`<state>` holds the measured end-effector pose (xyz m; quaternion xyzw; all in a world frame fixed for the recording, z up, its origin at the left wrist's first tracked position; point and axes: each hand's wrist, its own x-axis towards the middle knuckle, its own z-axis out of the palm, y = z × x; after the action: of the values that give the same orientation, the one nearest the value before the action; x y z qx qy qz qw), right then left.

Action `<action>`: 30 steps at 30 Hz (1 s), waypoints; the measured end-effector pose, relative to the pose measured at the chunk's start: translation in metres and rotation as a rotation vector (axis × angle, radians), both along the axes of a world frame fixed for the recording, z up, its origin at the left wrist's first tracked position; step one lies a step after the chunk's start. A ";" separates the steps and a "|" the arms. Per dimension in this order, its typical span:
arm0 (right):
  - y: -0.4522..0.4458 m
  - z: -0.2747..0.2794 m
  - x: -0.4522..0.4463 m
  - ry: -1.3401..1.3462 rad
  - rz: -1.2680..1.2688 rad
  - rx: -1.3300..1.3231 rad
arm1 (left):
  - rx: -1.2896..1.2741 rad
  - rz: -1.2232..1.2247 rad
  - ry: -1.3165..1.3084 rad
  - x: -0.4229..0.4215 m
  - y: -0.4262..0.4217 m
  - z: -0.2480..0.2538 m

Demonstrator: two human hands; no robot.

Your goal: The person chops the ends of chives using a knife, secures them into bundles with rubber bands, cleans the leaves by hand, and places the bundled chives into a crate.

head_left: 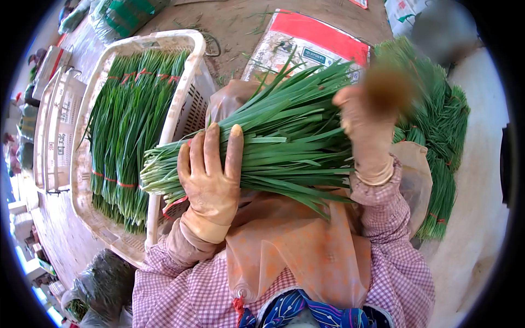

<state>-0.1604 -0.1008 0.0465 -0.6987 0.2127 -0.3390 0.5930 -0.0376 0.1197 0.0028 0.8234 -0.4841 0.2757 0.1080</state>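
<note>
A thick bundle of green garlic chives (295, 131) lies across my lap, pale stem ends at the left and leaf tips at the right. My gloved left hand (210, 161) is wrapped over it near the stem ends, fingers pointing away from me. A red tie (176, 206) shows just below that hand. By the leaf tips is my gloved right hand (366, 126), raised and blurred; a brown smear covers part of it, and its fingers cannot be made out clearly. A brownish see-through apron (295, 240) covers my front beneath the bundle.
Tied chives fill a white plastic basket (188, 82) at my left, close to my left hand. More chives (440, 191) are piled at my right. A red and white sack (320, 33) lies ahead. Another white crate (60, 117) and a dark plastic bag (104, 281) are farther left.
</note>
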 end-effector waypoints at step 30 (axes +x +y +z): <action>0.047 -0.015 0.031 0.231 0.260 -0.375 | -0.383 0.295 0.128 -0.041 0.010 -0.023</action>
<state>-0.1291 -0.0543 0.0319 -0.8520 0.1209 -0.2114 0.4634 -0.0787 0.1299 -0.0198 0.8654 -0.2899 0.3224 0.2513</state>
